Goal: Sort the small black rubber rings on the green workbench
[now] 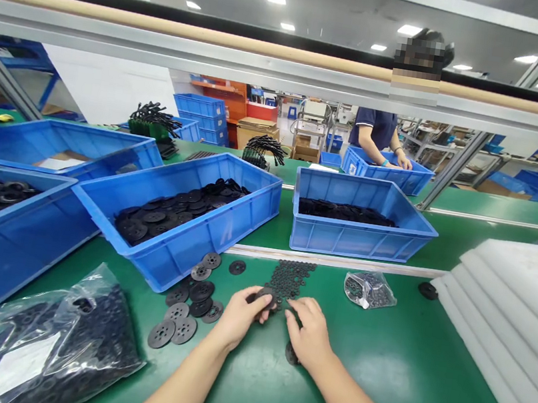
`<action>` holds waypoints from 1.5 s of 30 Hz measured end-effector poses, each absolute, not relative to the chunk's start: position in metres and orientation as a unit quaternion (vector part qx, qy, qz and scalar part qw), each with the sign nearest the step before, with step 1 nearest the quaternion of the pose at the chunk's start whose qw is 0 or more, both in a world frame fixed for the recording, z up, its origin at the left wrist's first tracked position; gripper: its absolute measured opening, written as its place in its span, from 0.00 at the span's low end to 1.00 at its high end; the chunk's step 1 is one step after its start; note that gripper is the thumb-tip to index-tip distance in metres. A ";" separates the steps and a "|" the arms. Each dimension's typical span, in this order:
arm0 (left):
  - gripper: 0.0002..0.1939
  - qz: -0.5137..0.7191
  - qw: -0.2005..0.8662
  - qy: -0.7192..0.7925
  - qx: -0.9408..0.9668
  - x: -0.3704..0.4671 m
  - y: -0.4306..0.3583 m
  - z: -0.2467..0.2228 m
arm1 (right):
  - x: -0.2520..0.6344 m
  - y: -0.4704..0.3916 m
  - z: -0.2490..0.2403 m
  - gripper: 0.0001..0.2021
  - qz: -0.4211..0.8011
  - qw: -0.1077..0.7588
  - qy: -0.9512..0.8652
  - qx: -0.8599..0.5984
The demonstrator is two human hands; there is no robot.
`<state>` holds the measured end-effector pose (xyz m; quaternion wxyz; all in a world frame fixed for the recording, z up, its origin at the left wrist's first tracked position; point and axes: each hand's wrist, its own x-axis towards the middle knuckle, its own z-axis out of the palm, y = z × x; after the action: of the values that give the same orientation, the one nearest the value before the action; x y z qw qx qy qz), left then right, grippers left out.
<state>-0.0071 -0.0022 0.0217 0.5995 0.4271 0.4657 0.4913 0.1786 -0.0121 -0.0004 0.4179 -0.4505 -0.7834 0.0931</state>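
Observation:
My left hand [244, 316] is closed around a black disc [265, 296], gripped between thumb and fingers at the front edge of a spread of small black rings [288, 276]. Just to its right, my right hand [309, 329] has its thumb and index fingertips slightly apart, close to the rings. Any tiny piece at those fingertips is too small to make out. Partly under my right hand lies another dark disc [291, 353]. Left of my hands, several flat black discs with holes [185, 330] lie loose and overlapping; a single disc [237, 267] sits apart behind them.
Blue bins of black discs [208, 233] [359, 240] stand behind. A large clear bag of black parts [71, 340] lies front left, a small bag [371, 291] right. White foam sheets [507, 331] are stacked at the right edge. A co-worker [377, 133] reaches into a far bin.

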 end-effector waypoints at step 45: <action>0.13 0.409 0.284 0.673 0.547 -0.030 0.012 0.017 | 0.186 0.002 -0.016 0.07 0.078 0.341 -0.772 -0.530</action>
<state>-0.0301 0.0119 0.0165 0.2839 0.5467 0.6730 0.4093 0.1856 0.0016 -0.0158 0.3415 -0.5297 -0.7724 0.0782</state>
